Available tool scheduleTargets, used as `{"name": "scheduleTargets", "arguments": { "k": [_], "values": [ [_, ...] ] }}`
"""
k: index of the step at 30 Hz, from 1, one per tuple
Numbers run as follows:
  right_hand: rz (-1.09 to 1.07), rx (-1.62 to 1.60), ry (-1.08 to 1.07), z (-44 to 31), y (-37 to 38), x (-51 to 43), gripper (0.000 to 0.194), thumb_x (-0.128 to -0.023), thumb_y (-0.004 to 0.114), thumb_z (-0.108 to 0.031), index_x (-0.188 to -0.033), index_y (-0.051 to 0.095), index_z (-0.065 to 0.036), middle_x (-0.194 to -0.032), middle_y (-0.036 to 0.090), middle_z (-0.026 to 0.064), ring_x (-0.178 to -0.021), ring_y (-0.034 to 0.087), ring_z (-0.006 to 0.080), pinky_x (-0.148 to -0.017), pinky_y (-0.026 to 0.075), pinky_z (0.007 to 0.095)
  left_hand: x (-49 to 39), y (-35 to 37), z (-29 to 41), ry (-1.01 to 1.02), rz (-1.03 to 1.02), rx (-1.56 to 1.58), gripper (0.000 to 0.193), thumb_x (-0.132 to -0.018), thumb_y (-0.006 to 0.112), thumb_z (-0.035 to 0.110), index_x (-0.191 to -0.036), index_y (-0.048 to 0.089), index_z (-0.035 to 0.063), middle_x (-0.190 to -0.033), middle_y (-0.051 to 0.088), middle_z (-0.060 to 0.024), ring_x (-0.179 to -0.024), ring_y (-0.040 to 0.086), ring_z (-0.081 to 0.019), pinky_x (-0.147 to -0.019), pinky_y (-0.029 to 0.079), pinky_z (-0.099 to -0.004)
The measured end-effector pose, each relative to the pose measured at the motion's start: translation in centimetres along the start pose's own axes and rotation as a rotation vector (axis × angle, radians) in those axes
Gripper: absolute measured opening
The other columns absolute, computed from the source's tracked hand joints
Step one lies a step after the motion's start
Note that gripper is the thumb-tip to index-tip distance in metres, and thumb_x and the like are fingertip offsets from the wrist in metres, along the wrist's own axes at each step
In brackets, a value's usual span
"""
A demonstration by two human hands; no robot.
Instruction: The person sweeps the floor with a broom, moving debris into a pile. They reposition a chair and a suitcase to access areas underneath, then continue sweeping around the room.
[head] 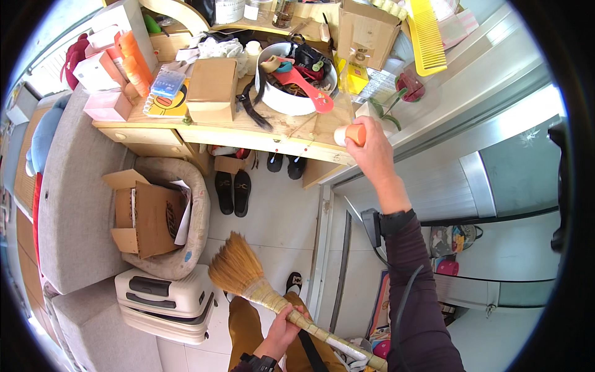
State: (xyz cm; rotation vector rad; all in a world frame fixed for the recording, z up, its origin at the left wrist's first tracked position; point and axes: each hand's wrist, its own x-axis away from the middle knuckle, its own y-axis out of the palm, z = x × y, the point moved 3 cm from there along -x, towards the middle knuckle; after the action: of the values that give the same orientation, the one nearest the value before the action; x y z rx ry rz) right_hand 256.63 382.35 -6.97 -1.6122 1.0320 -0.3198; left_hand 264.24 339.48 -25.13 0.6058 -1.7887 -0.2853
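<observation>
My left hand (283,328) grips the handle of a straw broom (246,274), whose bristles point up and to the left above the tiled floor. At the right end of a wooden dressing table (288,135), my right hand (374,146) is closed around a small orange-and-white bottle (349,135). Whether the bottle touches the tabletop I cannot tell. Behind it stands a round white tub (290,102) full of hair ties and clips, with a red hairbrush (307,86) lying across its rim. A dark hair strand (255,111) hangs beside the tub onto the table.
A brown cardboard box (211,88) and orange bottles (135,65) crowd the table's left side. Black shoes (232,193) lie beneath. An opened carton (148,218) in a pet bed (200,228) and a cream suitcase (162,302) stand left. A door track (320,251) crosses the floor.
</observation>
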Motion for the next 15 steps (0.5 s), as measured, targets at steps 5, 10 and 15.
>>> {"name": "scheduleTargets", "arguments": {
  "k": [5,10,15],
  "values": [
    [0.021,-0.067,0.107,1.3,-0.6,2.7,0.044,-0.075,0.071,-0.021,-0.111,0.049,-0.008,-0.106,0.059,0.0157,-0.094,0.059,0.0359,-0.079,0.048,0.0423,0.5,0.5,-0.1,-0.006,-0.030,-0.002,0.017,-0.092,0.058,0.016,-0.099,0.052,0.0014,-0.093,0.058,-0.0108,-0.092,0.057,-0.0277,-0.094,0.046,-0.0458],
    [0.021,-0.240,0.160,-0.5,0.1,7.4,0.050,-0.074,0.074,-0.017,-0.114,0.046,-0.005,-0.105,0.059,0.0188,-0.095,0.060,0.0365,-0.080,0.048,0.0413,0.3,0.0,-0.4,0.011,-0.076,-0.058,0.010,-0.092,0.058,0.014,-0.097,0.053,0.0067,-0.095,0.060,-0.0099,-0.094,0.059,-0.0234,-0.097,0.045,-0.0479],
    [0.135,-0.390,0.147,-3.2,2.1,6.2,0.056,-0.072,0.077,-0.011,-0.116,0.043,-0.004,-0.107,0.059,0.0199,-0.096,0.060,0.0367,-0.081,0.048,0.0406,0.4,-0.8,-0.2,-0.002,-0.095,-0.073,0.013,-0.093,0.057,0.016,-0.098,0.052,0.0055,-0.095,0.060,-0.0097,-0.096,0.059,-0.0232,-0.098,0.045,-0.0465]
  ]
}}
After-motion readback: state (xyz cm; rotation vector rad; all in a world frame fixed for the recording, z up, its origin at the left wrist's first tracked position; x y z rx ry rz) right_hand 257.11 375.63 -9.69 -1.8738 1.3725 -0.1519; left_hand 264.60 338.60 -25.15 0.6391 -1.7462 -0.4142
